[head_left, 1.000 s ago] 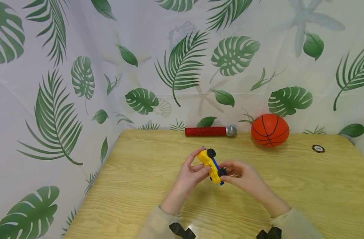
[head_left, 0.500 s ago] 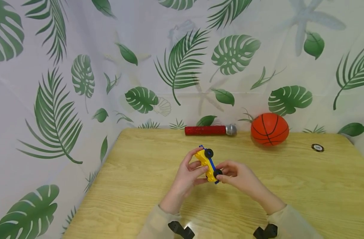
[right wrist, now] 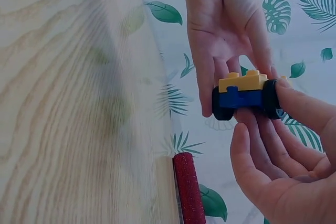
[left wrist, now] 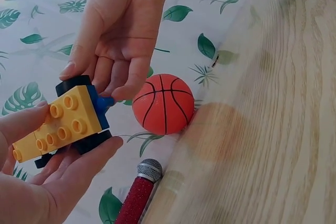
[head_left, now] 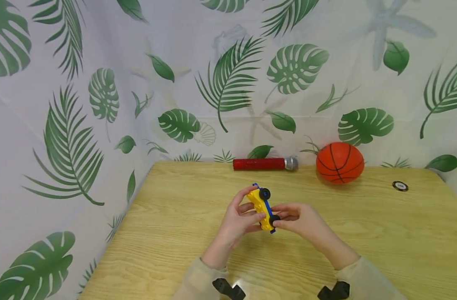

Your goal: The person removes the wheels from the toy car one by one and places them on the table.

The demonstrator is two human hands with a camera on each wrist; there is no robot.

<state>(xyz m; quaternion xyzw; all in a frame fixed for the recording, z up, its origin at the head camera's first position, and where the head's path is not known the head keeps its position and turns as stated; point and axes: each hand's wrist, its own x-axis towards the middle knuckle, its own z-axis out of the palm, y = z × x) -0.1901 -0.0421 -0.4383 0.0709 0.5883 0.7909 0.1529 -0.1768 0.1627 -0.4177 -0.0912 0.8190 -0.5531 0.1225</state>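
Observation:
A toy car [head_left: 259, 204] with a yellow studded body, blue base and black wheels is tilted in the air above the table, between both hands. My left hand [head_left: 234, 223] grips it along the yellow body, thumb on the studs. In the left wrist view, the studded top of the car [left wrist: 65, 119] faces the camera. With thumb and fingers, my right hand [head_left: 307, 221] pinches the black wheel [head_left: 274, 220] at the near end. One end of the car [right wrist: 244, 85] shows in the right wrist view, the left hand's palm behind it.
Along the back edge of the wooden table [head_left: 168, 216] lies a red microphone [head_left: 258, 164] with a silver head. An orange basketball [head_left: 340, 163] sits to its right, and a small black-and-white round chip [head_left: 400, 186] lies farther right. A leaf-print cloth [head_left: 138, 104] hangs behind.
The car has turned slightly, its near end swinging a little left. My right hand has shifted left with it, and both hands keep their hold.

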